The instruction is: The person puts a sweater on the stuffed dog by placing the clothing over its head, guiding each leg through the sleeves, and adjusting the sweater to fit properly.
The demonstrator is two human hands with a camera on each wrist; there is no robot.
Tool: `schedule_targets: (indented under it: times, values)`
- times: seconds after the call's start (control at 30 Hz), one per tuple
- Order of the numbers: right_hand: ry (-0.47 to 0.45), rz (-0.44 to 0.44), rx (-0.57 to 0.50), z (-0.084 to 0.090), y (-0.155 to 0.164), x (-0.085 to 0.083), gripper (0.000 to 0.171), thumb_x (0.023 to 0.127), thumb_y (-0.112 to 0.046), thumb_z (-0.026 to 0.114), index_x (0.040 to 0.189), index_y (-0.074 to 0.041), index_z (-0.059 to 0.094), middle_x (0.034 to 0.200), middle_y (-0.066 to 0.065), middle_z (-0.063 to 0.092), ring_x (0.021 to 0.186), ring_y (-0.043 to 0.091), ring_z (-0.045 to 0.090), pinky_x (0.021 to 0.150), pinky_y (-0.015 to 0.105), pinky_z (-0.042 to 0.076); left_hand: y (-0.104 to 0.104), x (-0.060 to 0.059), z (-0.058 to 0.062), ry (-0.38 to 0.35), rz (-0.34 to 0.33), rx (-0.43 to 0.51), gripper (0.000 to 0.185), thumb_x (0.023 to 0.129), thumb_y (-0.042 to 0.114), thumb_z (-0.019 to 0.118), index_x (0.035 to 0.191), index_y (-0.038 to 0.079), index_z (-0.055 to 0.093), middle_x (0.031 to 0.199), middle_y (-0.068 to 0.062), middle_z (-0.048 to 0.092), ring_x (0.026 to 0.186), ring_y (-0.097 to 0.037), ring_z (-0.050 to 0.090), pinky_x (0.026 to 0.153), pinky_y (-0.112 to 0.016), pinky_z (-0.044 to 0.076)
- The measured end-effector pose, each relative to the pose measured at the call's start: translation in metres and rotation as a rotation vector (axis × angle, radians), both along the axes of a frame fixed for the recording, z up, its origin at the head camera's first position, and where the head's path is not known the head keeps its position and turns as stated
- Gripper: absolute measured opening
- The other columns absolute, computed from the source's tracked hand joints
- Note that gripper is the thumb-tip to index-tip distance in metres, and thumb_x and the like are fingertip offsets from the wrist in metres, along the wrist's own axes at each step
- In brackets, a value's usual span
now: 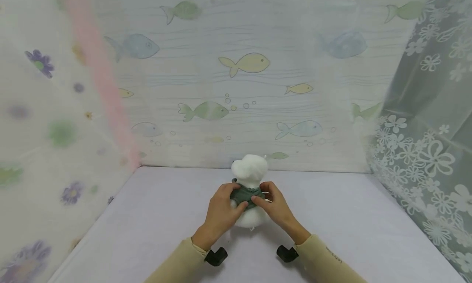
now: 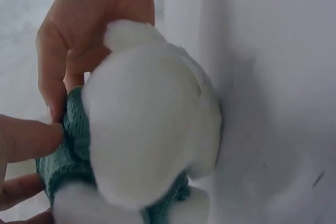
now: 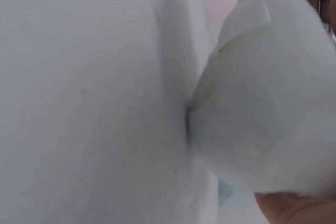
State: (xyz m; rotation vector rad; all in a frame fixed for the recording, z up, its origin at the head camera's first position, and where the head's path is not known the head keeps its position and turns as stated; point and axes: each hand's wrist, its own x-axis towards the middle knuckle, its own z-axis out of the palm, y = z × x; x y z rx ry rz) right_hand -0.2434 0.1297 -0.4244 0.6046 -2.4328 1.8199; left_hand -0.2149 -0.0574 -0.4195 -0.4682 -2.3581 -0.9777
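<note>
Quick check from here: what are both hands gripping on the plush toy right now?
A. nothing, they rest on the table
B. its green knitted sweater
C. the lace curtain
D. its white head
B: the left hand and right hand both pinch the green sweater on the plush toy.

sleeves (image 1: 324,256): beige, long, reaching both wrists | small dark print on the right one | wrist mounts (image 1: 216,256): black, one under each wrist
</note>
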Motion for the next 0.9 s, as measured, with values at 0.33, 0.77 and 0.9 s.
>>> schedule_targets:
  times: [0.33,0.77,0.9]
  values:
    - [0.135,-0.231,0.105,-0.008,0.011,0.001,0.039,0.085,-0.037,0.072,0.112,-0.012,0.058,0.105,0.001,0.063,0.098,0.016,0.059,0.080,0.034,0.050,0.002,-0.029,-0.017,-0.058,-0.217,0.212,0.034,0.078,-0.001,0.073,0.110,0.004,0.062,0.111,-0.009,0.064,0.105,-0.022,0.062,0.088,-0.036,0.051]
    - [0.283,-0.071,0.139,-0.016,0.021,-0.001,0.034,0.082,-0.017,0.075,0.111,-0.008,0.060,0.107,0.004,0.060,0.096,0.020,0.059,0.075,0.040,0.053,-0.013,-0.034,-0.028,-0.096,-0.171,0.061,0.038,0.083,0.004,0.068,0.120,0.003,0.063,0.108,-0.009,0.055,0.101,-0.024,0.053,0.083,-0.041,0.047]
    - [0.334,-0.066,0.170,-0.018,0.019,-0.002,0.038,0.077,-0.010,0.077,0.110,-0.006,0.059,0.106,0.006,0.058,0.089,0.019,0.058,0.069,0.037,0.053,-0.013,-0.029,-0.025,-0.193,-0.269,0.036,0.052,0.088,0.005,0.063,0.137,-0.002,0.048,0.108,-0.010,0.055,0.100,-0.024,0.054,0.083,-0.040,0.048]
